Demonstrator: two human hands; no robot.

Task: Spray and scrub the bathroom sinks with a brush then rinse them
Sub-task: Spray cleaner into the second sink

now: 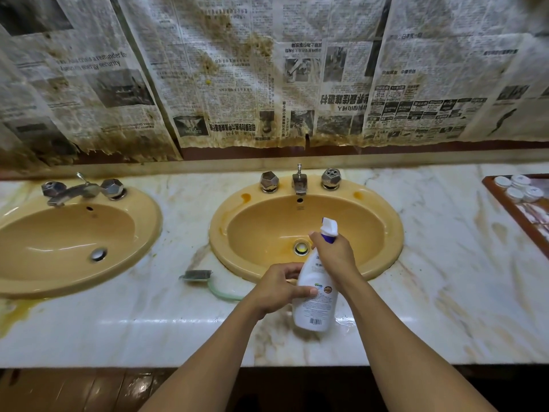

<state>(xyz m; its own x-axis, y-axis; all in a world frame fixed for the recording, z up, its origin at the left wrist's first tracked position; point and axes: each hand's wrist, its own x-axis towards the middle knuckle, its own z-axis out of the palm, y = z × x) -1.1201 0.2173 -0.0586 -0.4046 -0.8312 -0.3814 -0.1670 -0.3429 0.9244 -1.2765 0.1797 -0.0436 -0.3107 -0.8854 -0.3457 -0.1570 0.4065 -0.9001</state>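
My right hand [334, 252] curls round the spray bottle's [315, 304] neck and my left hand [276, 289] grips its body, over the right sink's [393, 233] front rim. I'd aim the nozzle into the basin and coat it evenly. The scrub brush [197, 275] lies on the counter [148, 328] between the sinks.

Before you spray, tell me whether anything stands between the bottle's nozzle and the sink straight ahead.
Nothing visible does. The right hand and left hand hold the spray bottle at the near rim of the sink, nozzle toward the basin. The brush lies aside on the counter.
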